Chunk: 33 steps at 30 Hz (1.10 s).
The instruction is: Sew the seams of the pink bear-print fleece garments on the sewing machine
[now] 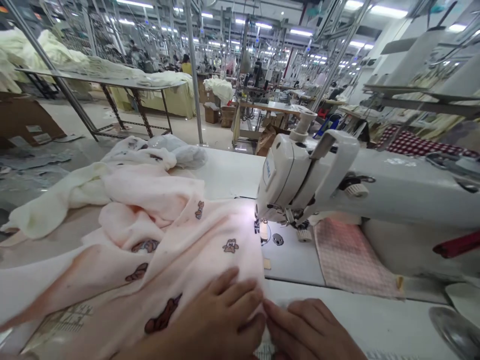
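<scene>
A pale pink fabric [210,235] printed with small brown bears spreads over the sewing table, its right edge running under the needle area of a white sewing machine [285,175]. The machine's lamp lights that edge; the needle itself is hard to make out. My left hand [225,315] rests on the fabric close to its right edge, fingers bent and gripping the cloth. Beside it, my right hand [307,327] pinches the same edge between thumb and fingers, nearer to me than the needle. The fingertips of both hands almost touch.
A pink checked cloth [348,255] lies under the machine arm. Bunched cream fabric [56,200] hangs at the left. Behind are a long table [123,80] piled with cloth, a metal post [195,75], cardboard boxes [30,120] and thread cones [416,60] at the right.
</scene>
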Each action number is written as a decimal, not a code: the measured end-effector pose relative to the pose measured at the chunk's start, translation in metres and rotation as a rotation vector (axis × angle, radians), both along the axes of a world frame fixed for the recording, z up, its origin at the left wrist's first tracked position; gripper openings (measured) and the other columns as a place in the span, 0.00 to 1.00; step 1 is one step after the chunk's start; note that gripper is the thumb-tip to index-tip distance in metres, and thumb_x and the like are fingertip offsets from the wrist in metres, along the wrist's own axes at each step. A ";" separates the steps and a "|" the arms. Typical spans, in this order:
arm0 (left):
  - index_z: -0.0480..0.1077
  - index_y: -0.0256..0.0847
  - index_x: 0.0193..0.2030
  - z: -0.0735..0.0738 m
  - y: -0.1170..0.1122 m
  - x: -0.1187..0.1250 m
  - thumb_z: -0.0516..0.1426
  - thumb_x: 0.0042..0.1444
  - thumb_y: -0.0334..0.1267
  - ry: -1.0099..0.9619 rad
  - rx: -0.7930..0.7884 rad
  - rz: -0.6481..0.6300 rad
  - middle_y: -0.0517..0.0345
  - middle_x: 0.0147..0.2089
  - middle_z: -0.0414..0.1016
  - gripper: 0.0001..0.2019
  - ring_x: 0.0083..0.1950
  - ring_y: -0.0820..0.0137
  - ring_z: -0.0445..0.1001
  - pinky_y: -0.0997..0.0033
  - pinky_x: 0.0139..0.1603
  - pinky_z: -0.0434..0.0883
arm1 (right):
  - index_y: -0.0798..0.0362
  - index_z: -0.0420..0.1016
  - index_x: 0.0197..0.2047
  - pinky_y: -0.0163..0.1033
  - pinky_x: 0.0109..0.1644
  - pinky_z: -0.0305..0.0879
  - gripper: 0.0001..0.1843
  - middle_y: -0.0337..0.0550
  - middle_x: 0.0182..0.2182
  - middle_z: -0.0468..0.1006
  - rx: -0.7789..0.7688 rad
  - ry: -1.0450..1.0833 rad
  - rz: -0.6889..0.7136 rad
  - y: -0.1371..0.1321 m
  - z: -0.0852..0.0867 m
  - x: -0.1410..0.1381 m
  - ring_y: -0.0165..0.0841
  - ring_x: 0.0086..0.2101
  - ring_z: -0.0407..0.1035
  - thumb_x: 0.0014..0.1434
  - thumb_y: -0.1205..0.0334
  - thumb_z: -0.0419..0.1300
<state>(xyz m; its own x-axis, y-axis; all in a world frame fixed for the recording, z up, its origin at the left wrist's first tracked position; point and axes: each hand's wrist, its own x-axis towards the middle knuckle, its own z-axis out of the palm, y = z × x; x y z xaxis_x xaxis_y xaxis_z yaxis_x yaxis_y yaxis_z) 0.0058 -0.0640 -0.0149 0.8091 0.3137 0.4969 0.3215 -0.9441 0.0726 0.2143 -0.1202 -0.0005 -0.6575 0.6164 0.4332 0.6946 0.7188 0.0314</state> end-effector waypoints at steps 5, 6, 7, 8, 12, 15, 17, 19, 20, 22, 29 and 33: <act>0.69 0.41 0.38 0.021 0.042 -0.002 0.53 0.60 0.43 0.116 -0.263 -0.075 0.57 0.47 0.70 0.09 0.51 0.68 0.67 0.61 0.62 0.55 | 0.58 0.73 0.44 0.40 0.34 0.65 0.12 0.48 0.44 0.76 -0.067 0.008 -0.023 0.030 0.002 0.001 0.34 0.33 0.66 0.59 0.65 0.53; 0.69 0.41 0.37 0.023 0.050 -0.002 0.52 0.60 0.42 0.114 -0.277 -0.092 0.56 0.46 0.70 0.09 0.50 0.68 0.67 0.60 0.61 0.55 | 0.57 0.73 0.44 0.40 0.35 0.64 0.12 0.48 0.45 0.76 -0.088 0.021 -0.036 0.036 0.002 0.002 0.34 0.34 0.66 0.60 0.66 0.53; 0.70 0.40 0.38 0.023 0.059 -0.001 0.52 0.61 0.41 0.120 -0.284 -0.107 0.55 0.46 0.69 0.09 0.50 0.67 0.67 0.59 0.60 0.57 | 0.56 0.72 0.45 0.41 0.35 0.64 0.12 0.49 0.44 0.75 -0.102 0.036 -0.045 0.043 0.003 0.002 0.34 0.35 0.66 0.60 0.67 0.52; 0.70 0.40 0.38 0.022 0.068 0.000 0.51 0.61 0.40 0.132 -0.289 -0.120 0.54 0.46 0.69 0.09 0.49 0.67 0.67 0.59 0.59 0.58 | 0.56 0.72 0.45 0.41 0.36 0.64 0.12 0.49 0.43 0.75 -0.116 0.047 -0.060 0.049 0.003 0.003 0.35 0.35 0.65 0.60 0.68 0.51; 0.72 0.40 0.37 0.020 0.102 0.006 0.50 0.62 0.38 0.160 -0.258 -0.146 0.52 0.47 0.69 0.10 0.48 0.67 0.66 0.63 0.54 0.62 | 0.54 0.72 0.45 0.42 0.36 0.62 0.12 0.48 0.35 0.73 -0.130 0.056 -0.135 0.073 -0.003 0.005 0.34 0.33 0.64 0.60 0.69 0.51; 0.73 0.40 0.36 0.022 0.120 0.012 0.51 0.61 0.38 0.135 -0.238 -0.138 0.56 0.43 0.70 0.10 0.44 0.70 0.68 0.69 0.51 0.64 | 0.54 0.71 0.45 0.43 0.39 0.62 0.12 0.47 0.33 0.73 -0.089 0.074 -0.163 0.083 -0.008 0.006 0.35 0.35 0.65 0.60 0.69 0.51; 0.73 0.40 0.34 0.025 0.127 0.015 0.51 0.61 0.38 0.114 -0.230 -0.089 0.60 0.40 0.69 0.11 0.42 0.73 0.69 0.72 0.49 0.64 | 0.54 0.71 0.44 0.44 0.41 0.62 0.11 0.47 0.33 0.73 -0.076 0.088 -0.168 0.084 -0.011 0.006 0.35 0.36 0.65 0.60 0.69 0.51; 0.72 0.39 0.32 0.028 0.131 0.017 0.48 0.62 0.37 0.096 -0.218 -0.033 0.63 0.38 0.68 0.14 0.42 0.73 0.68 0.72 0.49 0.64 | 0.54 0.72 0.43 0.44 0.41 0.62 0.11 0.47 0.33 0.73 -0.078 0.091 -0.174 0.084 -0.014 0.005 0.35 0.36 0.65 0.60 0.69 0.51; 0.72 0.39 0.32 0.030 0.133 0.018 0.46 0.63 0.37 0.092 -0.215 -0.017 0.64 0.38 0.67 0.15 0.42 0.74 0.68 0.72 0.49 0.64 | 0.54 0.71 0.43 0.43 0.41 0.62 0.11 0.47 0.34 0.73 -0.082 0.091 -0.179 0.084 -0.015 0.005 0.35 0.36 0.65 0.60 0.69 0.51; 0.72 0.38 0.32 0.033 0.137 0.020 0.45 0.63 0.37 0.090 -0.214 -0.003 0.64 0.37 0.67 0.17 0.43 0.74 0.68 0.73 0.49 0.64 | 0.54 0.71 0.44 0.43 0.41 0.62 0.11 0.47 0.35 0.73 -0.092 0.092 -0.191 0.085 -0.015 0.004 0.35 0.36 0.66 0.60 0.69 0.51; 0.72 0.36 0.42 0.014 0.063 0.004 0.49 0.60 0.41 0.086 -0.186 0.174 0.52 0.43 0.72 0.14 0.44 0.65 0.70 0.62 0.46 0.69 | 0.53 0.70 0.43 0.40 0.35 0.61 0.10 0.43 0.32 0.73 -0.131 0.129 -0.122 0.052 0.013 -0.003 0.33 0.33 0.66 0.60 0.69 0.52; 0.69 0.42 0.46 -0.002 -0.030 -0.013 0.55 0.56 0.33 0.064 0.072 0.180 0.56 0.44 0.74 0.11 0.45 0.66 0.72 0.70 0.44 0.70 | 0.50 0.70 0.32 0.33 0.31 0.63 0.06 0.35 0.24 0.71 -0.312 0.149 -0.095 0.004 0.013 -0.009 0.28 0.27 0.65 0.60 0.64 0.55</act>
